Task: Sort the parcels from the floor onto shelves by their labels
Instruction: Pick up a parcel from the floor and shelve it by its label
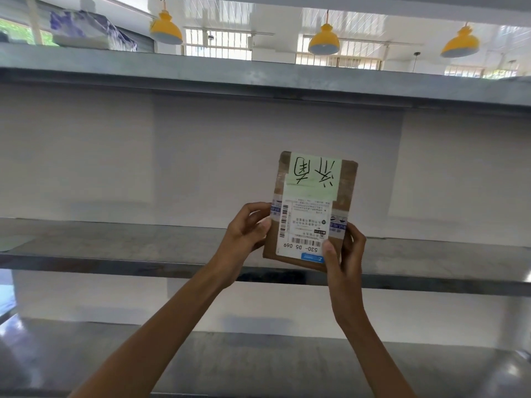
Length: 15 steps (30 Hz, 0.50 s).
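Observation:
A small brown cardboard parcel [311,208] stands upright in front of me, held over the front edge of the middle metal shelf [115,248]. It bears a green note with handwritten characters and a white shipping label, both upside down. My left hand [244,234] grips the parcel's left edge. My right hand [344,254] grips its lower right corner, thumb on the label.
Grey metal shelves run across the view: an upper one [201,73] and a lower one [258,363]. A wrapped bundle [92,30] lies on the upper shelf at the left. Yellow lamps [323,41] hang behind. A pale flat item [14,242] lies at the middle shelf's far left.

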Available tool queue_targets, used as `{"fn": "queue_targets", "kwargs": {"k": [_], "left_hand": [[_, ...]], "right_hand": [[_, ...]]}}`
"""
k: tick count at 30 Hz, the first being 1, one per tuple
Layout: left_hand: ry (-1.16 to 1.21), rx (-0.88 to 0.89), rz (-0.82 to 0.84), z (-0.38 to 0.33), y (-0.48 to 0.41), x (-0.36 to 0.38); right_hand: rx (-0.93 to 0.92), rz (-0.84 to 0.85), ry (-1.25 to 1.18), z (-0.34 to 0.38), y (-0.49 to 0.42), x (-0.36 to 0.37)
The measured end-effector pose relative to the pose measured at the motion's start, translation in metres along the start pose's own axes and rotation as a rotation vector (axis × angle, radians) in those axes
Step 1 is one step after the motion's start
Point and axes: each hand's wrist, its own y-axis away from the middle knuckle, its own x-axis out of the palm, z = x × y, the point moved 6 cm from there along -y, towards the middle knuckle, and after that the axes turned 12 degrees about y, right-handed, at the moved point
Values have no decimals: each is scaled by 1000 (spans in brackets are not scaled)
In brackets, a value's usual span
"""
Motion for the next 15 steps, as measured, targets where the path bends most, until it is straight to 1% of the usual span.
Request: {"fn": "queue_targets", "kwargs": {"k": [4,8,12,15], "left_hand": [[31,-11,32,1,0,2],[115,-52,64,5,-5,4],[78,-141,94,17,-6,0],[56,-191,28,20,-7,-11]], "right_hand": [[66,-5,-51,-9,-1,-3],[103,-15,-105,-14,-2,1],[114,24,-95,-16,-10,2],[136,82,-86,-17,-13,7]]}}
